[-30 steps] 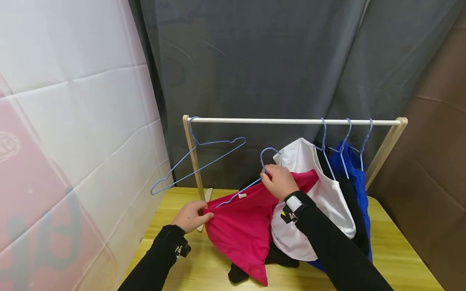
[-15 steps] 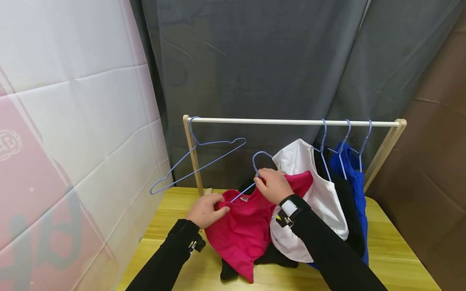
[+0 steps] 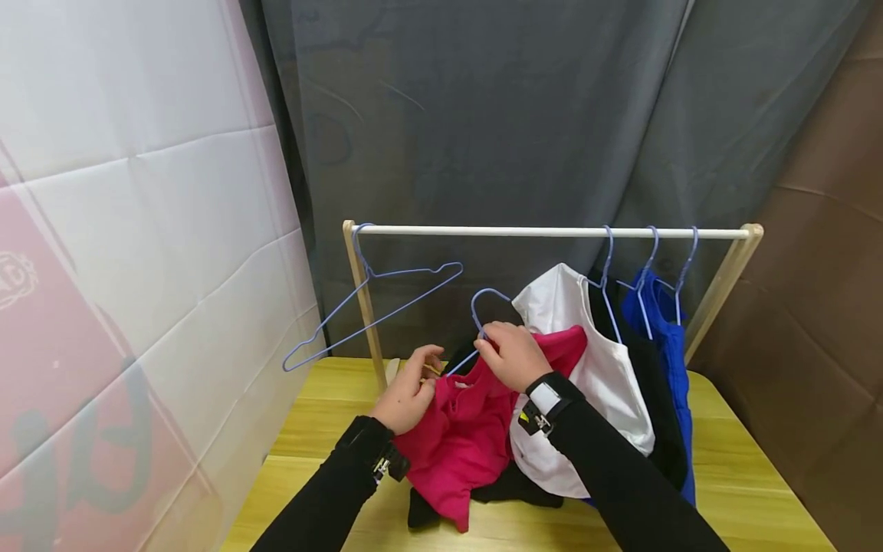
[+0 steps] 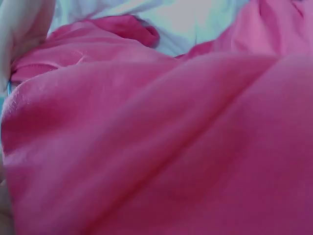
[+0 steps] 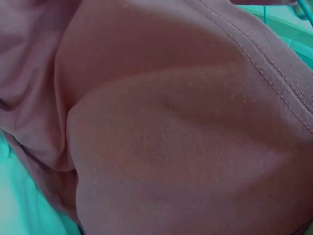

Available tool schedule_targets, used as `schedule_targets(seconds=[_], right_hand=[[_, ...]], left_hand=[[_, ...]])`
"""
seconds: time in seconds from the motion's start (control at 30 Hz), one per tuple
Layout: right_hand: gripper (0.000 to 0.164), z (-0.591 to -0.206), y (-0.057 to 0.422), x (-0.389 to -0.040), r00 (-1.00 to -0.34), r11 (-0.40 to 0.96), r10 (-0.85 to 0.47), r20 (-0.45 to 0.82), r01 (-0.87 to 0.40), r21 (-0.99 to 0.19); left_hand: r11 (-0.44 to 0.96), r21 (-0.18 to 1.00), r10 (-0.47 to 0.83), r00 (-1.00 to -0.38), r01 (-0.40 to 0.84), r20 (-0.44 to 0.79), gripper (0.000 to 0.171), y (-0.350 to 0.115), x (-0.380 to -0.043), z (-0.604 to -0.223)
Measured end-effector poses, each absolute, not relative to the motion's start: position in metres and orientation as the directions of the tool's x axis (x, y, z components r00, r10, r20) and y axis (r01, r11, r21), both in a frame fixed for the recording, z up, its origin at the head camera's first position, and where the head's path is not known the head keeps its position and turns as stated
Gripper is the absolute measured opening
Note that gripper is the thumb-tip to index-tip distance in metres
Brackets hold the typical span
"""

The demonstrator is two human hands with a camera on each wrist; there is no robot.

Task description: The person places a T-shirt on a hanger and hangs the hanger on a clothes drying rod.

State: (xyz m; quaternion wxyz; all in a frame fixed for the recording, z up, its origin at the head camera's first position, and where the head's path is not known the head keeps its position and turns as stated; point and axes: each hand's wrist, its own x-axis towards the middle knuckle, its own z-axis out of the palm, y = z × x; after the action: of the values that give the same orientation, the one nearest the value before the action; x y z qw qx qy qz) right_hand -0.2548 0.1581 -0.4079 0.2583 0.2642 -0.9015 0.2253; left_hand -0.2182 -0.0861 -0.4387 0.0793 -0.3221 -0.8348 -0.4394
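In the head view my right hand (image 3: 513, 356) grips a blue wire clothes hanger (image 3: 474, 310) just below its hook. A pink shirt (image 3: 469, 445) hangs bunched from it, one shoulder over the hanger's right arm. My left hand (image 3: 407, 395) holds the shirt's left side near the neckline, thumb in front and fingers bent behind. The hanger's left end is hidden by cloth and that hand. Pink cloth (image 4: 171, 147) fills the left wrist view, with part of a hand (image 4: 24, 29) at its upper left. The right wrist view shows the shirt's stitched neckline (image 5: 254, 63).
A wooden rack with a white rail (image 3: 483, 231) stands on the yellow wooden table (image 3: 745, 460). A bare blue hanger (image 3: 407, 271) hangs at its left end. White (image 3: 562, 295), black (image 3: 662, 399) and blue (image 3: 665, 330) tops hang right. Black cloth (image 3: 507, 491) lies beneath the pink shirt.
My left hand has moved right and slightly up, closer to my right hand, and the pink neckline has bunched together. My right hand and the hanger have shifted slightly left and down.
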Motion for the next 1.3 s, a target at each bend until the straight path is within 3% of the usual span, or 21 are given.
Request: schedule_targets(seconds=[0.13, 0.27, 0.37, 0.77, 1.03, 1.17, 1.3], right_hand=[[0.013, -0.407, 0.159, -0.255, -0.725, 0.751, -0.349, 0.593, -0.595, -0.286], [0.012, -0.408, 0.16, -0.256, -0.724, 0.746, -0.346, 0.596, -0.598, -0.293], [0.013, -0.408, 0.16, -0.257, -0.729, 0.741, -0.336, 0.596, -0.595, -0.311], [0.016, -0.408, 0.157, -0.256, -0.765, 0.69, -0.311, 0.564, -0.59, -0.419], [0.028, -0.424, 0.178, -0.263, -0.731, 0.709, -0.303, 0.611, -0.601, -0.368], [0.033, -0.434, 0.198, -0.269, -0.737, 0.765, -0.215, 0.641, -0.535, -0.359], [0.037, -0.442, 0.213, -0.274, -0.74, 0.847, -0.188, 0.646, -0.455, -0.275]], left_hand=[[0.437, 0.734, 0.41, -0.842, 0.519, 0.35, 0.049, -0.094, -0.22, -0.444], [0.612, 0.639, 0.397, -0.88, 0.465, 0.26, 0.02, -0.1, -0.218, -0.449], [0.674, 0.565, 0.411, -0.877, 0.475, 0.248, 0.021, -0.1, -0.216, -0.453], [0.666, 0.557, 0.383, -0.868, 0.496, 0.316, 0.022, -0.095, -0.213, -0.446], [0.633, 0.615, 0.363, -0.882, 0.47, 0.3, 0.02, -0.103, -0.209, -0.444], [0.608, 0.657, 0.343, -0.894, 0.446, 0.289, 0.02, -0.109, -0.208, -0.443], [0.597, 0.664, 0.347, -0.891, 0.45, 0.292, 0.02, -0.114, -0.208, -0.441]])
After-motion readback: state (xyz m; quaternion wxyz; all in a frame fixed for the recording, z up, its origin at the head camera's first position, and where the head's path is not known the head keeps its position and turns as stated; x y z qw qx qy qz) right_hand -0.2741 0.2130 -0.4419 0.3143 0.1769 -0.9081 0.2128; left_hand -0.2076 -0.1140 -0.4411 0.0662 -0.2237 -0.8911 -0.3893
